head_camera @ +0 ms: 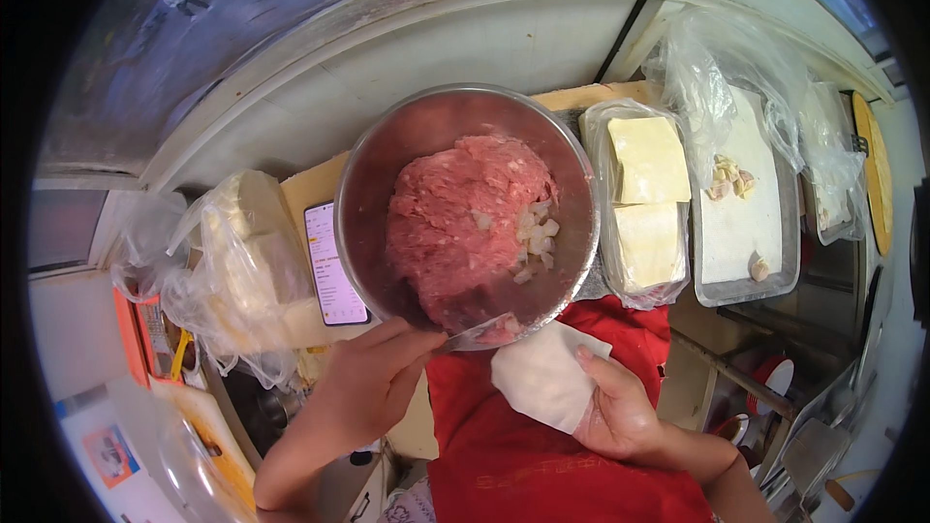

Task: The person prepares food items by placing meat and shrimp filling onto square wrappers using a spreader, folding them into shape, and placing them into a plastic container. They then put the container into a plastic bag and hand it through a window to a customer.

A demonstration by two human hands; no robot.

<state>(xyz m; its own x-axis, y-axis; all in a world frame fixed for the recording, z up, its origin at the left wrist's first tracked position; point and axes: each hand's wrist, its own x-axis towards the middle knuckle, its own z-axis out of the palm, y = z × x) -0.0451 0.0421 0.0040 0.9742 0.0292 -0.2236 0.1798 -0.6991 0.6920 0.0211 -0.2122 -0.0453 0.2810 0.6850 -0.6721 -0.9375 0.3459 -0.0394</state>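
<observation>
A large stainless steel bowl (468,91) stands before me, holding a mound of pink minced meat (465,203). Pale, translucent chunks (538,232), perhaps shrimp, lie at the meat's right side. My left hand (378,381) grips the end of a flat spreading tool (465,338) at the bowl's near rim. A dab of meat (501,330) sits on the tool's far end. In my right hand (617,407) a thin white dough wrapper (545,378) lies across the palm and fingers, just below the rim.
Stacks of square yellowish wrappers (647,160) in plastic stand right of the bowl. Beyond them a metal tray (788,261) carries a few filled dumplings (730,178). At the left are a lit phone (334,269) and a bagged pale stack (254,261). A red apron (552,472) covers my front.
</observation>
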